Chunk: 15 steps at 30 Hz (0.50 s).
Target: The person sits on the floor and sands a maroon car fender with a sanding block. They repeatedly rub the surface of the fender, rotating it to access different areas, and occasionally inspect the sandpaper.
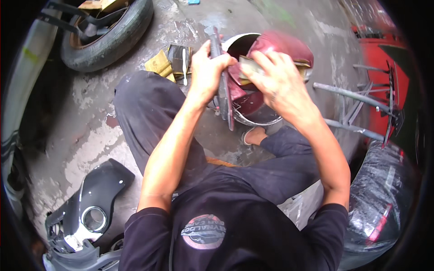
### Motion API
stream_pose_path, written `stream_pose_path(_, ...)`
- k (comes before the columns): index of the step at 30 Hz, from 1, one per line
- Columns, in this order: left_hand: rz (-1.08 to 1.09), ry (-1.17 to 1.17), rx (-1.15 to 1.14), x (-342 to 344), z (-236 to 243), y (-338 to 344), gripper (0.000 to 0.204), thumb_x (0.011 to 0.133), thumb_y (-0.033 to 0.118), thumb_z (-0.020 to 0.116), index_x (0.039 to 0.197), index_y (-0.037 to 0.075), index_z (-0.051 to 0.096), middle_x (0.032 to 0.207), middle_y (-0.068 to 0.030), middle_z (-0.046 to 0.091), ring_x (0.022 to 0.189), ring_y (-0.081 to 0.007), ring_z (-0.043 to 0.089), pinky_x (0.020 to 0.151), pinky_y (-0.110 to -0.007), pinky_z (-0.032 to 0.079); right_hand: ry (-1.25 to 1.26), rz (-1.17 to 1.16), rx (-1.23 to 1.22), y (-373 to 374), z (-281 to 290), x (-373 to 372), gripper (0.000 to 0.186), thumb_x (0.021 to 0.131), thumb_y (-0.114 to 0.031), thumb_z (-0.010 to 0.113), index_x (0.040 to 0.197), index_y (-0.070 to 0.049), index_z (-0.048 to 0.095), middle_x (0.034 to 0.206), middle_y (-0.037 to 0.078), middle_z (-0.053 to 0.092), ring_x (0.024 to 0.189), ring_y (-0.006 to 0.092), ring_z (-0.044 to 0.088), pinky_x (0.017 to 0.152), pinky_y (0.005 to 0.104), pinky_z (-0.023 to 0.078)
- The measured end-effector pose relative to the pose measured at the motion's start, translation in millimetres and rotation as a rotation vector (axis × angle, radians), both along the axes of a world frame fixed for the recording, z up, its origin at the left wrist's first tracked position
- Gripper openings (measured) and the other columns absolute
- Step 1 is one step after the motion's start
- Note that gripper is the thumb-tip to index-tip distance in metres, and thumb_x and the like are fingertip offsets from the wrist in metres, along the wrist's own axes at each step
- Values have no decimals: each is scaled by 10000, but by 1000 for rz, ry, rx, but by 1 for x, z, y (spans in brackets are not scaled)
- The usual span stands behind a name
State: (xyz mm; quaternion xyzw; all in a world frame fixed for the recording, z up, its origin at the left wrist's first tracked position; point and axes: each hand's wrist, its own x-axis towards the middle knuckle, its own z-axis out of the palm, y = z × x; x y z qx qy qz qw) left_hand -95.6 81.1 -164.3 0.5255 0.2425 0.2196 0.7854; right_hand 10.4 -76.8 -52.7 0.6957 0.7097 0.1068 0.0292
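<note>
I'm seeing grey floor [86, 108] with pale worn patches [97, 151] at left, diffuse light, and a grey tubular frame [352, 95] beside a red surface [380, 52] at right.

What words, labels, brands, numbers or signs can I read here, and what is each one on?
Black shirt: lettering on the chest's round emblem in pinkish red and grey; I don't copy printed words.
Dark panel in the left hand: no lettering that I can make out.
Anywhere else: nothing I can read; some things near the edges are blurred.
</note>
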Motion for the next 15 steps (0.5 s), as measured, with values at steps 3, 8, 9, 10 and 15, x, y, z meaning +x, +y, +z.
stream_pose_path(3,58,-15,28,5,-4,-6,689,853,161,766,1476,-60,574,991,-68,721,896,-156,677,849,-285,526,-21,-13,-74,-5,9,0,250,842,-163,675,1060,-57,739,1149,142,665,1118,305,613,938,442,479)
stream_pose_path(8,49,-63,-41,2,0,-4,673,877,191,770,1469,-64,577,1022,-62,729,936,-150,683,885,-293,531,31,13,-113,34,-5,4,169,848,-165,658,935,-39,728,1037,124,645,1057,303,601,909,434,459)
stream_pose_path(9,56,-63,-44,1,-1,-4,671,877,196,773,1464,-66,580,1026,-62,729,939,-149,683,891,-294,532,49,20,-126,35,-6,5,164,848,-162,655,928,-39,727,1042,126,646,1060,304,601,905,433,457)
stream_pose_path(10,58,-31,60,1,-2,-3,665,876,211,786,1443,-77,592,1024,-61,729,938,-147,681,900,-295,530,14,15,-102,27,2,-1,154,850,-159,653,925,-50,733,1040,117,645,1051,305,601,887,432,453)
stream_pose_path(15,60,-48,-46,5,2,-5,639,866,218,793,1415,-63,624,1021,-65,724,941,-148,671,896,-299,527,-37,-50,-92,30,-9,-1,190,846,-154,663,966,-33,746,1035,139,642,1041,311,600,872,428,454)
